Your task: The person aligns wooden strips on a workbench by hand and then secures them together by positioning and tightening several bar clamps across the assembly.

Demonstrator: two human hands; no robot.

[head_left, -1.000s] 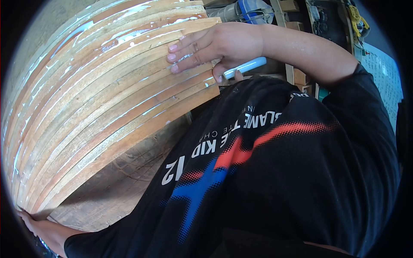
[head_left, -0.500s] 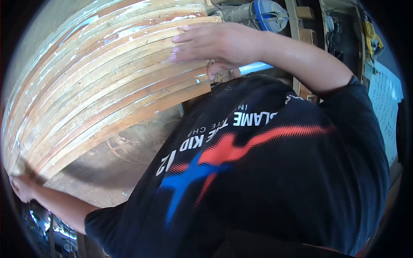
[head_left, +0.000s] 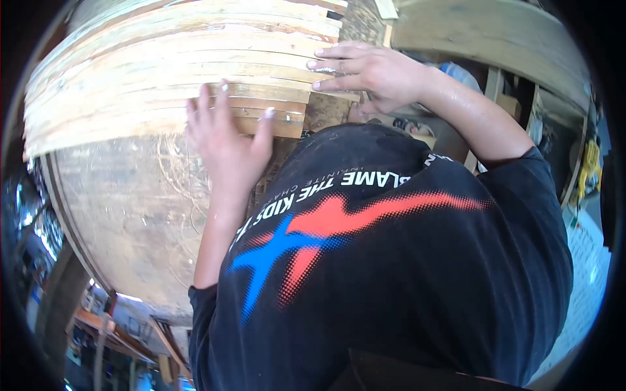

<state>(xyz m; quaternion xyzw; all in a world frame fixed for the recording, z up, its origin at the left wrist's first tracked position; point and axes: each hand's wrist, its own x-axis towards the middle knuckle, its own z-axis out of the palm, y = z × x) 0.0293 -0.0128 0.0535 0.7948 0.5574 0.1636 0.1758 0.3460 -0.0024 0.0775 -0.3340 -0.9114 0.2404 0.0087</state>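
Long thin wooden strips (head_left: 163,85) lie side by side, with whitish wet-looking smears on several of them. My left hand (head_left: 228,140) rests with spread fingers on the strips nearest my body, close to their right ends. At the uneven right ends, my right hand (head_left: 378,75) has its fingers apart, with the fingertips touching the strip ends. Neither hand is wrapped round anything.
Under the strips is a worn wooden tabletop (head_left: 124,195). A curved wooden board (head_left: 482,32) stands at the upper right, near shelving with a yellow tool (head_left: 590,166). Wooden pieces (head_left: 117,335) are at the lower left.
My left hand has moved from the far left end of the strips to near their right ends. My right hand has shifted right, and the view has turned.
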